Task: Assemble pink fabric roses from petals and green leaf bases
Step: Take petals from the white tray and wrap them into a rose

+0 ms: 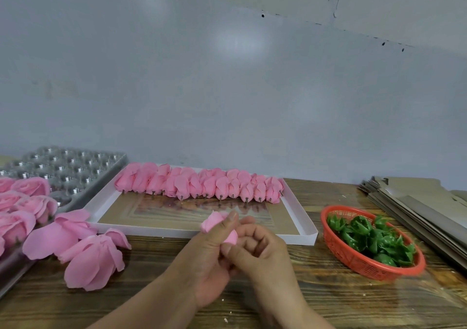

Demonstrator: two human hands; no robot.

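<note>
Wood-grain table point(290, 290) | red basket point(336, 248) of green leaf bases point(371, 237) lies to your right, nearer your right hand point(262, 255) | both it and left hand point(214, 260) pinch the pink rosebud point(217, 224), tip pointing away.

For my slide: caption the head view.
Both hands shape a pink bud between tray and basket.

Craft workshop: wooden bench point(303, 298), trayed pink buds point(199, 183), basket point(353, 260) of leaf bases point(374, 237).
</note>
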